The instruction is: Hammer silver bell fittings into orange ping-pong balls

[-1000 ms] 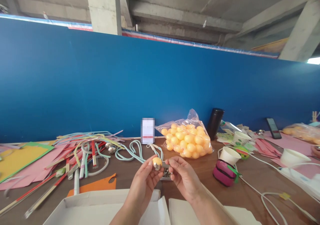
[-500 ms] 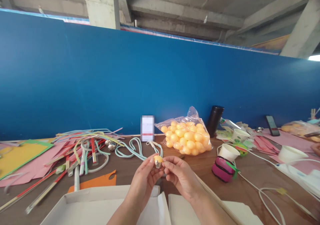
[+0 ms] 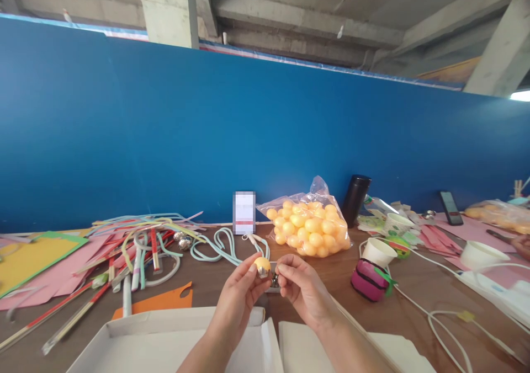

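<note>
Between the fingers of my left hand [image 3: 242, 287] is a small yellow ball [image 3: 262, 265] with a silvery patch on its lower side. Just right of it, my right hand [image 3: 301, 284] has thumb and fingertips pressed together; what they pinch, if anything, is too small to make out. A narrow gap parts those fingertips from the ball. Small dark, shiny bits [image 3: 274, 280] show between the hands, low down. Behind them lies a clear bag of yellow balls [image 3: 310, 227], beside a pale blue cord [image 3: 226, 246] and an upright phone [image 3: 244, 213].
A white box [image 3: 165, 342] is below my left forearm. Strips and tubes [image 3: 136, 246] pile up at left. Toward the right stand a black bottle [image 3: 356, 201], a purple wrapped cup [image 3: 368, 280] and white cables [image 3: 439, 312]. Another person's hand [image 3: 522, 245] shows at the right edge.
My right hand has drawn slightly right, away from the ball, which my left hand still holds. More of the ball's yellow surface shows. The other person's hand has shifted a little.
</note>
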